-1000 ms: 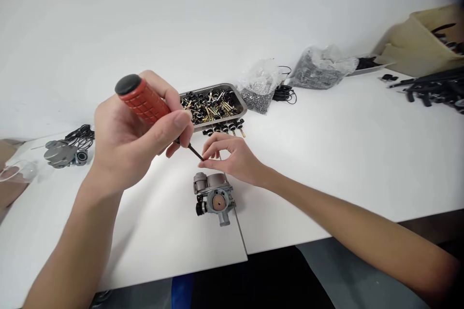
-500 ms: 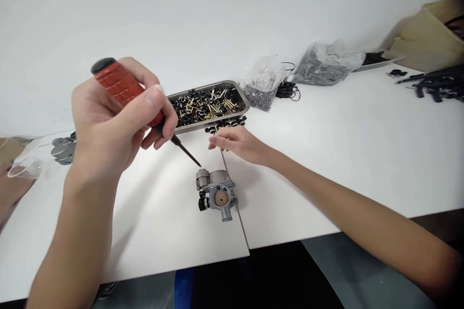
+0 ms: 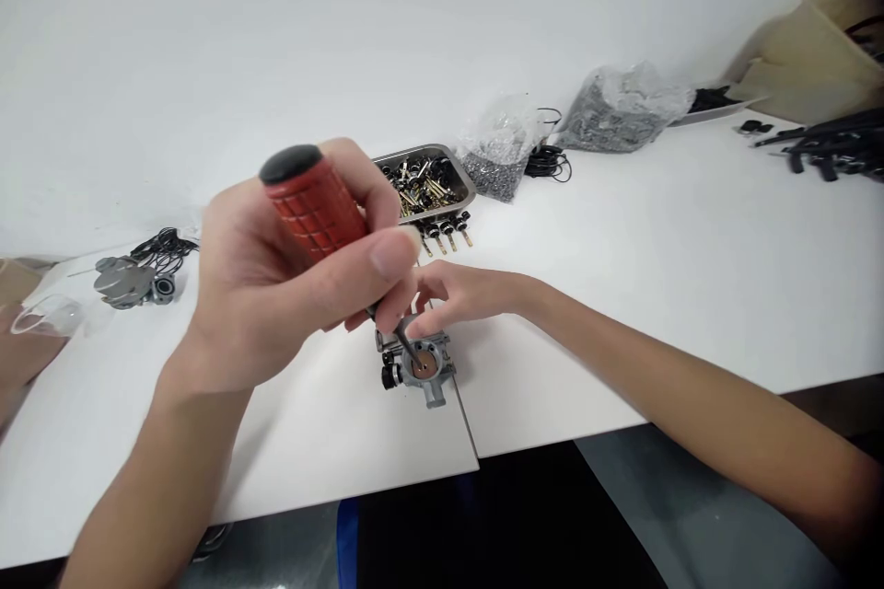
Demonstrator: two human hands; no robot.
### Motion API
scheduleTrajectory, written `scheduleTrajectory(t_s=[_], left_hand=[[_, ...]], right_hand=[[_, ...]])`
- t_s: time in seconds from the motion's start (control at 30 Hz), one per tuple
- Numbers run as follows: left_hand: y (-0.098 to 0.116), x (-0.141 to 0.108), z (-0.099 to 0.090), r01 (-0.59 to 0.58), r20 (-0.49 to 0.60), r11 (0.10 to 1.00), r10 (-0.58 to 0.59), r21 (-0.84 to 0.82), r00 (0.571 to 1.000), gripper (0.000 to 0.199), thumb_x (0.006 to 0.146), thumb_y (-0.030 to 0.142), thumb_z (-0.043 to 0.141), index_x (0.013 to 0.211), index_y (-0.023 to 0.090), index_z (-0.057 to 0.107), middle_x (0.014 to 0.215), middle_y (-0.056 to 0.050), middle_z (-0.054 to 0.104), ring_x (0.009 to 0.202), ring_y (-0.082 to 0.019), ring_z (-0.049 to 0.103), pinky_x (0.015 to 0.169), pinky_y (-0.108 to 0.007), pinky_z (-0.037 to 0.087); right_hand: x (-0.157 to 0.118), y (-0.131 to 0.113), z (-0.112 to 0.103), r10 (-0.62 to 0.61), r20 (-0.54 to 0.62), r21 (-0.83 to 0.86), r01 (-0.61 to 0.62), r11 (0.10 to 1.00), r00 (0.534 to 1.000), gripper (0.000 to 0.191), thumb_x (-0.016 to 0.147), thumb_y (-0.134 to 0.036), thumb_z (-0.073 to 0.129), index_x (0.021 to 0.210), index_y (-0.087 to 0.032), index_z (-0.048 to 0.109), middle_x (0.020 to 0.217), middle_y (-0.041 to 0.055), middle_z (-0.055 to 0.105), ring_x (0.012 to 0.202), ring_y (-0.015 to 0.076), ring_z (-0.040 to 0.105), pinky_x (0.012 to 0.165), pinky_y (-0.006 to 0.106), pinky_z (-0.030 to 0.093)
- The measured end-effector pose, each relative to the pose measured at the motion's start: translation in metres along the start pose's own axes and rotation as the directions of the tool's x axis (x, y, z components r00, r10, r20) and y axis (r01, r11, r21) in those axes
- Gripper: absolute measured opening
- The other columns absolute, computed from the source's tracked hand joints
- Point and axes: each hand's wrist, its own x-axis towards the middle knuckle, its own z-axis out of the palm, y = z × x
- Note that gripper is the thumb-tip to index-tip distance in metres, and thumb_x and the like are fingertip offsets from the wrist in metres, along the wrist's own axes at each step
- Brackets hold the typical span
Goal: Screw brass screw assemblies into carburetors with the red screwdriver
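My left hand (image 3: 269,294) is wrapped around a screwdriver (image 3: 314,207) with a red, black-capped handle. Its thin dark shaft slants down to the right, and the tip is at the copper-coloured disc (image 3: 426,366) in the round bore of a grey metal carburetor (image 3: 435,394). A black knob (image 3: 390,375) sticks out from the carburetor's left side. Just above and behind it is my right hand (image 3: 470,293), thumb and forefinger apart, the thumb close to the shaft. Whether that hand touches the carburetor I cannot tell; some of its fingertips are hidden.
A metal tray (image 3: 452,202) of small black and brass parts stands behind, with several brass-tipped parts (image 3: 452,235) before it. Farther right are bags of small parts (image 3: 614,115) and black hoses (image 3: 835,143). Another carburetor (image 3: 124,282) and another person's arm (image 3: 28,350) are at left.
My left hand has brought the screwdriver right and down, its tip going from above the carburetor's top to the disc in the bore. My right hand has come down closer to the carburetor.
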Motion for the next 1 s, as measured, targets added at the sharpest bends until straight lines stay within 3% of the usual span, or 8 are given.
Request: scheduleTrajectory(t_s=[0.1, 0.23, 0.33, 0.53, 0.73, 0.9, 1.0], left_hand=[[-0.002, 0.0, 0.005, 0.049, 0.012, 0.999, -0.049, 0.005, 0.999, 0.013, 0.086, 0.028, 0.064, 0.076, 0.022, 0.057, 0.055, 0.002, 0.05, 0.046, -0.012, 0.057, 0.034, -0.025, 0.037], [-0.008, 0.003, 0.006, 0.0, 0.025, 0.999, -0.002, 0.044, 1.0, 0.01, 0.084, 0.028, 0.065, 0.076, 0.026, 0.059, 0.056, 0.001, 0.051, 0.045, -0.014, 0.057, 0.036, -0.03, 0.042], [-0.011, 0.004, 0.004, -0.026, 0.034, 0.997, 0.024, 0.07, 0.999, 0.01, 0.084, 0.03, 0.065, 0.076, 0.027, 0.06, 0.058, 0.001, 0.053, 0.045, -0.015, 0.057, 0.038, -0.031, 0.043], [-0.01, 0.004, 0.007, 0.048, 0.072, 0.998, -0.05, 0.038, 0.996, 0.012, 0.086, 0.029, 0.063, 0.077, 0.023, 0.059, 0.058, 0.002, 0.055, 0.047, -0.011, 0.058, 0.037, -0.024, 0.04], [-0.008, 0.002, 0.009, 0.099, 0.069, 0.993, -0.103, 0.067, 0.992, 0.017, 0.085, 0.038, 0.064, 0.078, 0.023, 0.061, 0.061, 0.003, 0.057, 0.052, -0.009, 0.059, 0.044, -0.023, 0.043], [0.004, -0.002, 0.01, 0.015, 0.114, 0.991, -0.03, 0.131, 0.993, 0.033, 0.087, 0.049, 0.057, 0.069, 0.022, 0.057, 0.066, 0.001, 0.056, 0.064, -0.013, 0.061, 0.049, -0.028, 0.046], [0.017, 0.0, 0.012, -0.085, 0.116, 0.965, 0.058, 0.249, 0.992, 0.029, 0.086, 0.048, 0.059, 0.072, 0.023, 0.057, 0.068, 0.0, 0.058, 0.069, -0.016, 0.058, 0.059, -0.036, 0.05]], right_hand=[[-0.002, -0.001, 0.0, -0.023, 0.026, -0.088, 0.025, 0.996, 0.999, 0.032, 0.078, -0.037, 0.073, 0.105, -0.02, 0.067, 0.119, 0.006, 0.063, 0.103, 0.0184, 0.059, 0.082, 0.029, 0.048], [-0.003, -0.003, 0.001, -0.027, 0.013, -0.144, 0.029, 0.989, 1.0, 0.029, 0.077, -0.034, 0.074, 0.102, -0.021, 0.068, 0.122, 0.0049, 0.062, 0.108, 0.0192, 0.058, 0.089, 0.032, 0.047], [-0.004, -0.004, 0.003, -0.018, -0.007, -0.165, 0.017, 0.986, 1.0, 0.028, 0.076, -0.033, 0.074, 0.101, -0.021, 0.068, 0.119, 0.0045, 0.064, 0.106, 0.0195, 0.059, 0.087, 0.032, 0.047], [-0.005, -0.007, 0.004, -0.032, -0.028, -0.171, 0.027, 0.985, 0.999, 0.03, 0.076, -0.031, 0.073, 0.104, -0.022, 0.067, 0.107, 0.0036, 0.066, 0.1, 0.0182, 0.06, 0.083, 0.03, 0.048], [-0.005, -0.008, 0.002, -0.026, -0.013, -0.18, 0.023, 0.983, 1.0, 0.022, 0.075, -0.032, 0.073, 0.094, -0.022, 0.068, 0.098, 0.0022, 0.066, 0.095, 0.0174, 0.06, 0.078, 0.028, 0.048], [-0.005, -0.011, 0.007, -0.014, -0.034, -0.187, 0.007, 0.982, 0.999, 0.026, 0.072, -0.027, 0.075, 0.096, -0.023, 0.068, 0.104, 0.0029, 0.064, 0.097, 0.019, 0.06, 0.079, 0.028, 0.05], [-0.007, -0.012, 0.012, -0.033, -0.184, -0.274, -0.019, 0.962, 0.982, 0.027, 0.064, -0.027, 0.082, 0.088, -0.025, 0.068, 0.103, 0.0003, 0.062, 0.096, 0.0183, 0.06, 0.077, 0.026, 0.05]])
